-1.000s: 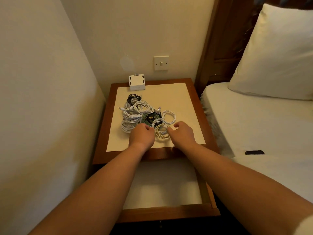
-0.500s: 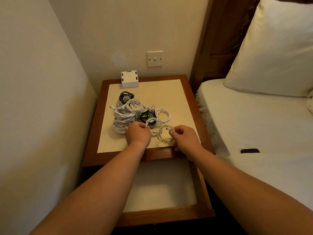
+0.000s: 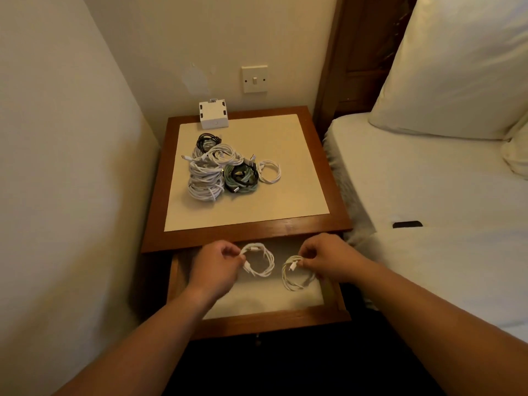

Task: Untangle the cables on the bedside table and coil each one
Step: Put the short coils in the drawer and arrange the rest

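Observation:
A heap of coiled cables [image 3: 223, 170] lies on the bedside table [image 3: 285, 227]: white coils at the left, black and pale green ones in the middle, a small white coil at the right. Over the pulled-out drawer [image 3: 268, 318], my left hand [image 3: 214, 267] pinches a small white coiled cable [image 3: 261, 262]. My right hand [image 3: 328, 260] pinches a cream coiled cable [image 3: 295, 277] beside it. Both coils hang just above the drawer's pale lining.
A white charger block [image 3: 213, 115] stands at the table's back edge under a wall switch [image 3: 255, 79]. Walls close in the left and back. The bed [image 3: 428, 195] with a pillow and a small black object [image 3: 407, 224] lies to the right.
Both hands have drawn back from the heap on the tabletop to above the open drawer, each carrying one small coil. The view has tilted down.

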